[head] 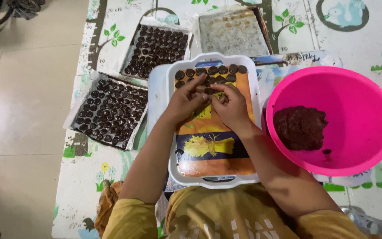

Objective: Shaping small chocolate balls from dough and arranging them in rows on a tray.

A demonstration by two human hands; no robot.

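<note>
Your serving tray (171, 132) sits at centre; dough bowl (359, 102) at 3 o'clock, filled baking trays (134, 128) at 10 o'clock, empty baking tray (233, 31) at 12.

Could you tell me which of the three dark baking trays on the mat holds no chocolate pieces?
The bare grey metal baking tray at the top centre; the two foil-lined trays left of it are full.

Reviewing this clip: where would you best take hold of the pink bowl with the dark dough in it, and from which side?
Probably the pink bowl by its rim at the near right edge, from the person's right side. The rim is bare there, the dough sits low on the left side, and the white tray and both hands crowd its left.
</note>
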